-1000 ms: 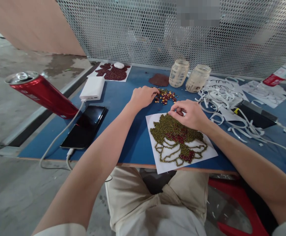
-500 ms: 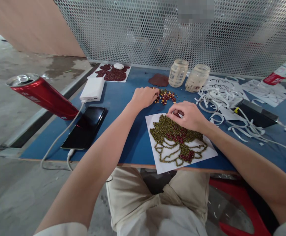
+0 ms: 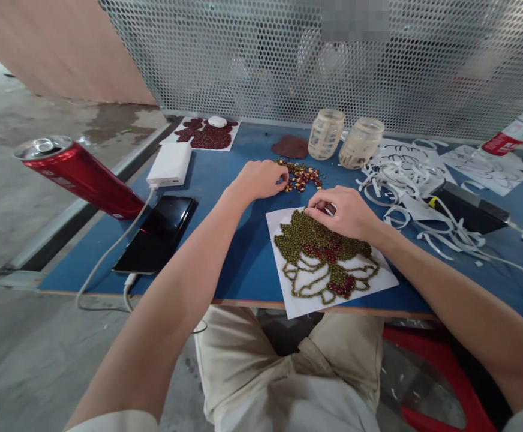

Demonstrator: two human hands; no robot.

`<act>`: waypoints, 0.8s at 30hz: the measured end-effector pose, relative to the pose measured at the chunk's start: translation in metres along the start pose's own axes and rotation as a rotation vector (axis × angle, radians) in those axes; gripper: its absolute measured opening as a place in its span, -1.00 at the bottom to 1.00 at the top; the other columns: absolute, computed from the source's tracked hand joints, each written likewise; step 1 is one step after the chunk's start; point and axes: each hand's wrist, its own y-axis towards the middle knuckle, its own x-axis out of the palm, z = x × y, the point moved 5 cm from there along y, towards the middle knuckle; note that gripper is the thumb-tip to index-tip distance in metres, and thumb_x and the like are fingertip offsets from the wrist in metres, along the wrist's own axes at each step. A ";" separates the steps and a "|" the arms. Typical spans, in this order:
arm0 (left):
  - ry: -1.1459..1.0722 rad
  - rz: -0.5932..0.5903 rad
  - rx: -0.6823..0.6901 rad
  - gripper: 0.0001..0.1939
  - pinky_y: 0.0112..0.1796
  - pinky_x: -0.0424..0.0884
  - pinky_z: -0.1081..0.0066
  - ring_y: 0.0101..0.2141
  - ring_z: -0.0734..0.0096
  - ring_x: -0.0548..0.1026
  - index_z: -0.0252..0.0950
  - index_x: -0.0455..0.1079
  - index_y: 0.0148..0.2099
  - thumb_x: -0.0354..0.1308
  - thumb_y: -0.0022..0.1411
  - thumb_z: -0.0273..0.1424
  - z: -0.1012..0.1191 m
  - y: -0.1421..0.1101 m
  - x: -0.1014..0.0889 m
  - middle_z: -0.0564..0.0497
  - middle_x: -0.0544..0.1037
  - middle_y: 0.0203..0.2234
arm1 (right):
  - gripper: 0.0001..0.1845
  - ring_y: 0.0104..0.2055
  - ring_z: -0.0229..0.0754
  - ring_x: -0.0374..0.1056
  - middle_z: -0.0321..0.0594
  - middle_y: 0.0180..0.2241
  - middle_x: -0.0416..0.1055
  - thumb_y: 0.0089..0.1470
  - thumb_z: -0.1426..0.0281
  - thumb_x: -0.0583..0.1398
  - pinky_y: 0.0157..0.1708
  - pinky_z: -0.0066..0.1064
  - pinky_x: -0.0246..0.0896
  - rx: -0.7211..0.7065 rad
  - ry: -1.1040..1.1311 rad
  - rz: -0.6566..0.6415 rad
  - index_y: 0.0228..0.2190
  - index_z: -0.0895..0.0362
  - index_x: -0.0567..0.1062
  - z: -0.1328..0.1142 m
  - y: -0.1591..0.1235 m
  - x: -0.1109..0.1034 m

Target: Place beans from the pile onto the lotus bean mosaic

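On the blue table lies a white sheet bearing a bean picture, mostly green beans with dark red ones in the middle and low down. My right hand rests over the picture's upper edge, thumb and fingers pinched together; whatever sits between the tips is too small to make out. Farther back, my left hand is at the left side of a loose heap of mixed beans and kernels, red, yellow and green. Its fingers curl together at the heap, and their tips are partly hidden.
Two glass jars stand behind the heap beside a brown patch. Paper strips and a black box lie right. Left are a red can, a power bank and a cabled phone. A perforated metal screen rises behind.
My left hand has shifted very slightly at the edge of the heap, its fingers a little more curled. The right hand stays pinched at nearly the same spot on the picture.
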 end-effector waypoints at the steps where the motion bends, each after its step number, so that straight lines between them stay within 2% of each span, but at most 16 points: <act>1: -0.002 -0.002 0.004 -0.66 -0.07 0.49 0.14 -0.05 -0.02 0.69 -0.10 0.69 0.11 0.13 0.48 -0.24 0.001 0.001 0.001 -0.18 0.77 -0.02 | -0.78 -0.38 -0.13 0.39 -0.26 -0.41 0.60 0.37 0.18 0.29 -0.13 -0.18 0.24 0.002 -0.001 0.002 -0.29 0.02 0.63 0.000 0.000 0.000; 7: -0.038 0.010 0.019 -0.65 -0.13 0.47 0.15 -0.10 -0.02 0.68 -0.17 0.68 0.09 0.11 0.46 -0.25 0.002 0.004 0.006 -0.23 0.77 -0.07 | -0.80 -0.40 -0.14 0.39 -0.26 -0.41 0.59 0.35 0.20 0.31 -0.24 -0.21 0.24 0.048 0.037 0.040 -0.29 0.02 0.63 0.002 0.001 -0.004; 9: -0.184 0.042 0.025 -0.66 -0.14 0.45 0.22 -0.16 0.11 0.65 -0.20 0.67 0.06 0.11 0.48 -0.24 0.002 0.003 0.004 -0.17 0.76 -0.14 | -0.82 -0.41 -0.15 0.38 -0.25 -0.40 0.60 0.35 0.22 0.31 -0.28 -0.21 0.27 0.082 0.065 0.094 -0.27 0.03 0.63 0.003 0.002 -0.008; 11: -0.426 0.047 0.096 -0.67 -0.16 0.43 0.30 -0.23 0.26 0.60 -0.23 0.66 0.01 0.12 0.48 -0.21 0.007 0.000 0.001 -0.10 0.74 -0.22 | -0.87 -0.40 -0.14 0.40 -0.24 -0.37 0.62 0.34 0.25 0.32 -0.27 -0.20 0.33 0.093 0.084 0.159 -0.24 0.03 0.62 0.003 0.004 -0.011; 13: -0.657 0.000 0.201 -0.68 -0.20 0.40 0.34 -0.29 0.36 0.55 -0.25 0.65 -0.05 0.15 0.48 -0.18 0.017 -0.003 -0.003 -0.06 0.70 -0.26 | -0.89 -0.35 -0.11 0.45 -0.21 -0.31 0.64 0.33 0.26 0.35 -0.23 -0.18 0.39 0.084 0.099 0.212 -0.20 0.02 0.62 0.003 0.005 -0.014; 16: -0.836 -0.094 0.276 -0.71 -0.29 0.33 0.36 -0.38 0.44 0.45 -0.24 0.65 -0.11 0.21 0.46 -0.17 0.033 -0.008 -0.007 0.01 0.61 -0.35 | -0.89 -0.24 -0.04 0.55 -0.18 -0.23 0.69 0.34 0.24 0.37 -0.14 -0.12 0.48 0.083 0.119 0.249 -0.15 -0.01 0.64 0.001 0.005 -0.016; 19: -0.918 -0.151 0.267 -0.68 -0.36 0.29 0.36 -0.45 0.47 0.37 -0.23 0.64 -0.16 0.24 0.47 -0.10 0.043 -0.012 -0.008 0.04 0.52 -0.42 | -0.91 -0.17 0.00 0.61 -0.19 -0.18 0.72 0.40 0.24 0.34 -0.05 -0.07 0.51 0.091 0.105 0.255 -0.16 -0.04 0.66 -0.002 0.003 -0.018; 24: -0.973 -0.200 0.197 -0.66 -0.38 0.33 0.32 -0.47 0.43 0.38 -0.18 0.70 -0.08 0.24 0.48 -0.06 0.045 -0.015 -0.004 -0.01 0.52 -0.44 | -0.89 -0.19 0.00 0.62 -0.19 -0.17 0.74 0.41 0.24 0.36 -0.08 -0.10 0.51 0.066 0.075 0.236 -0.17 -0.03 0.71 -0.003 0.003 -0.021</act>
